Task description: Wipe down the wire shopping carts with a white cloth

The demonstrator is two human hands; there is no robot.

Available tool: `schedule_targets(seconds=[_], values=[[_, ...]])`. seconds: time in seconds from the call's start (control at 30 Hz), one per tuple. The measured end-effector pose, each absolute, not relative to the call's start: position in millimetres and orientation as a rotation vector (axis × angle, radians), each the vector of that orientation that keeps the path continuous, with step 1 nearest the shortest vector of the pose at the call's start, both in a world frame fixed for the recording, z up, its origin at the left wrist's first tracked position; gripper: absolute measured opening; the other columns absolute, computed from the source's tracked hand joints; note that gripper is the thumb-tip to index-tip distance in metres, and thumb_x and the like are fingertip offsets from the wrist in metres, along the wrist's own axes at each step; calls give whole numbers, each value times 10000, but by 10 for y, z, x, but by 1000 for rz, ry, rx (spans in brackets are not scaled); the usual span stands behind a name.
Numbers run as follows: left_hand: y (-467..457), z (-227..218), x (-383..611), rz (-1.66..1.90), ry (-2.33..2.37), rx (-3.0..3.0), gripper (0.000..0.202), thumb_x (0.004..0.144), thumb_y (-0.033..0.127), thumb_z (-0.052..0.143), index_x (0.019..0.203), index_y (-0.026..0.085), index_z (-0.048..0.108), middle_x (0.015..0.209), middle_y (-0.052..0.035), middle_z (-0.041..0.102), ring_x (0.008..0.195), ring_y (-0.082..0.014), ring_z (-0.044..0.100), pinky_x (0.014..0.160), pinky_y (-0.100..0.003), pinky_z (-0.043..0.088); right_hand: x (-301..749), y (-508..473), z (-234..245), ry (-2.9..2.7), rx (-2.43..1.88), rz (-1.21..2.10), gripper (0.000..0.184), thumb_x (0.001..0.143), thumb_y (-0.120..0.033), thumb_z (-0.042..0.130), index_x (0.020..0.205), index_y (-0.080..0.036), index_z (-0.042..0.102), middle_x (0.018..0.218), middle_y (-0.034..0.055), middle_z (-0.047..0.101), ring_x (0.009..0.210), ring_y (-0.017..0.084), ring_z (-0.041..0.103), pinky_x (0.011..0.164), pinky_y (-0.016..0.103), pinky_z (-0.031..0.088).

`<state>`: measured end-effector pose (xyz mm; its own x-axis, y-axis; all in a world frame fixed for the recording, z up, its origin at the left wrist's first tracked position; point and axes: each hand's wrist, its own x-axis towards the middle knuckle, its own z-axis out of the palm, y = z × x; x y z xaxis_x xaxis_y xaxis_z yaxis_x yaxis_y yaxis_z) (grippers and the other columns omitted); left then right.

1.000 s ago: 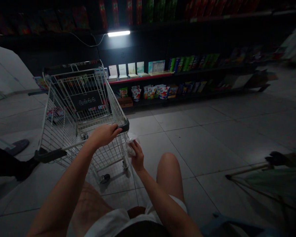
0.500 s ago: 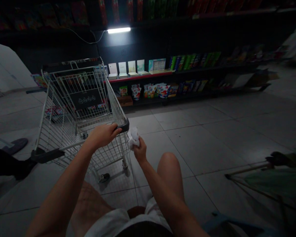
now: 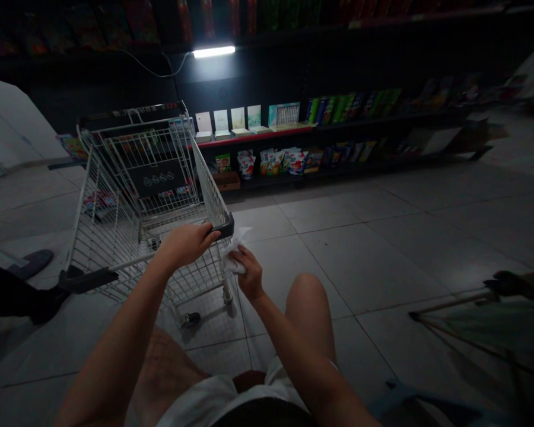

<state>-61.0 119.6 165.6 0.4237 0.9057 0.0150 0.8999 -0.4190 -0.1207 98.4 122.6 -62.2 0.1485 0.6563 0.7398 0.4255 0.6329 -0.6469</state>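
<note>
Taking the middle of the view as a clock's hub, the wire shopping cart (image 3: 213, 184) stands at nine to ten o'clock. Its dark panel (image 3: 158, 177) bears a row of four pale outlined emblems, any lettering in them unreadable. A similar faint mark sits on the shelf backing at eleven o'clock, under a lit tube lamp (image 3: 214, 52) with a trailing wire. Beneath it stand pale booklets (image 3: 238, 121), their print too small to read, then green and blue canisters (image 3: 338, 110) towards one o'clock. Bright snack pouches (image 3: 296, 161) fill the lower shelf, brands illegible.

The left hand (image 3: 187, 243) is curled over the cart's black corner grip at eight o'clock. The right hand (image 3: 250, 273), towards seven, pinches a crumpled white tissue (image 3: 234, 258) at the cart's near corner; whether it touches the wire cannot be told.

Large grey tiles (image 3: 351, 255) with dark joints cover the dim shop floor. A green-fabric folding chair (image 3: 493, 320) stands at four o'clock; another person's dark trouser leg (image 3: 9, 290) enters at eight.
</note>
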Motion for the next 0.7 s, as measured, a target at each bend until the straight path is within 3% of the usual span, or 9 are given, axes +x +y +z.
schedule_targets(seconds=[0.17, 0.3, 0.37, 0.5, 0.7], values=[[1184, 1676, -612, 96, -1632, -2557, 514, 1006, 534, 224, 1015, 211, 624, 885, -81, 725, 804, -244, 663, 631, -303, 356, 1078, 1505, -578, -1235, -939, 271, 387, 892, -265, 479, 1211, -175, 680, 1304, 112, 644, 1297, 224, 557, 1111, 407, 459], [1194, 1660, -618, 80, -1623, -2560, 508, 1007, 532, 228, 998, 212, 622, 881, -81, 723, 802, -251, 663, 623, -308, 343, 851, 1511, -975, -1375, -945, 534, 488, 769, -177, 546, 1248, -172, 641, 1213, 90, 695, 1164, 230, 646, 1032, 410, 528], [1199, 1645, -627, 82, -1625, -2560, 513, 1006, 535, 227, 992, 211, 624, 872, -81, 720, 794, -249, 662, 620, -309, 338, 765, 1463, -1211, -1343, -992, 556, 518, 756, -154, 527, 1264, -173, 625, 1249, 98, 678, 1189, 243, 637, 1050, 451, 514], [1203, 1633, -643, 59, -1622, -2562, 520, 1004, 542, 225, 978, 210, 624, 858, -77, 714, 783, -240, 659, 611, -306, 324, 761, 1372, -1446, -1414, -998, 542, 570, 715, -74, 471, 1237, -205, 658, 1376, 88, 608, 1329, 233, 547, 1153, 473, 421], [1170, 1653, -659, 45, -1616, -2583, 509, 1007, 533, 233, 957, 207, 621, 852, -72, 712, 781, -230, 657, 622, -301, 337, 891, 1246, -1390, -1479, -1084, 580, 567, 617, -27, 479, 1099, -190, 732, 1313, 96, 657, 1254, 244, 614, 1091, 443, 490]])
